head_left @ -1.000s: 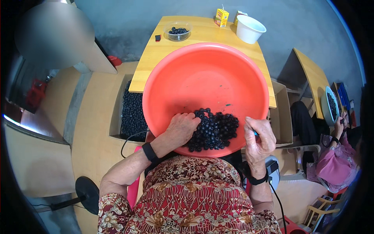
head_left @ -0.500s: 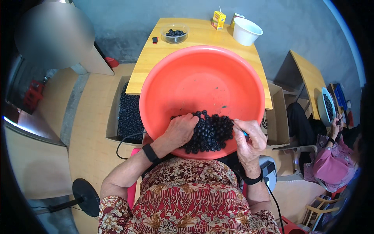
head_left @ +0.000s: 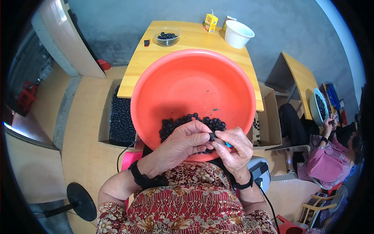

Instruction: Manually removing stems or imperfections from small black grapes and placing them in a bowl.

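Over the near part of a large red basin (head_left: 194,85), my two hands meet. Between the thumb and fingers of my left hand (head_left: 183,143), a small round black part (head_left: 212,137) is pinched. My right hand (head_left: 236,150) is closed around a small tool with a blue handle (head_left: 228,144); its tip is hidden near the part, so I cannot tell its exact kind. Beneath and behind my hands lies a heap of similar black ring-like parts (head_left: 171,125) with holes in them. A few dark scraps are on the basin floor.
On the wooden table (head_left: 134,76) stand a clear bowl (head_left: 166,40) of black parts, a white tub (head_left: 238,35) and a yellow carton (head_left: 210,23). A box of black parts (head_left: 121,117) is left, another box (head_left: 270,117) right. A co-worker in pink (head_left: 325,165) sits at right.
My left hand has come up from the heap, moving right with a black part in its fingers. My right hand has shifted left to meet it. The whole view has moved slightly.
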Available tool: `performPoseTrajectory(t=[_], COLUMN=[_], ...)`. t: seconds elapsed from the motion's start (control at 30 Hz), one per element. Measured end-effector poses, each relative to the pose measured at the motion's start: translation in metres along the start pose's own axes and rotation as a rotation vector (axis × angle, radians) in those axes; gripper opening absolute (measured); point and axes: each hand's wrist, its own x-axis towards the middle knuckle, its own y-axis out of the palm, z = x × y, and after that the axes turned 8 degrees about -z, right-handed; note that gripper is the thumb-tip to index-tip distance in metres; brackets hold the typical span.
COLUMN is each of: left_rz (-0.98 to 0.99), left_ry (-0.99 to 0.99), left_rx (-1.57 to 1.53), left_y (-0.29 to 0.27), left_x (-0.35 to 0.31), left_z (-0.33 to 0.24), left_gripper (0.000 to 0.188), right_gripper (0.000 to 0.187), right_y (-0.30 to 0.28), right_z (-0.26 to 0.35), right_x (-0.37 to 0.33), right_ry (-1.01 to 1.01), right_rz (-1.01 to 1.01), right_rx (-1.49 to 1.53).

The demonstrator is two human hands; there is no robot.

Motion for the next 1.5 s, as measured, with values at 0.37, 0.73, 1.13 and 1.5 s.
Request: performPoseTrajectory(t=[0.37, 0.73, 1.13, 1.5], left_rz=[0.034, 0.054, 0.095, -0.009], left_ry=[0.085, 0.036, 0.024, 0.082], left_rx=[-0.027, -0.06, -0.146, -0.007], left_y=[0.004, 0.009, 0.007, 0.006], left_x=[0.0, -0.001, 0.002, 0.002], left_z=[0.008, 0.011, 0.012, 0.011], left_gripper=[0.015, 0.016, 0.013, 0.013], right_gripper=[0.03, 0.038, 0.042, 0.04], right_y=[-0.005, -0.008, -0.006, -0.003], right_z=[0.005, -0.001, 0.003, 0.003], right_x=[-0.002, -0.003, -0.007, -0.003], right_ry=[0.078, 0.063, -0.346, 0.062], right_rz=[-0.024, -0.014, -0.055, -0.033], right_rx=[0.067, 0.114, -0.245, 0.024])
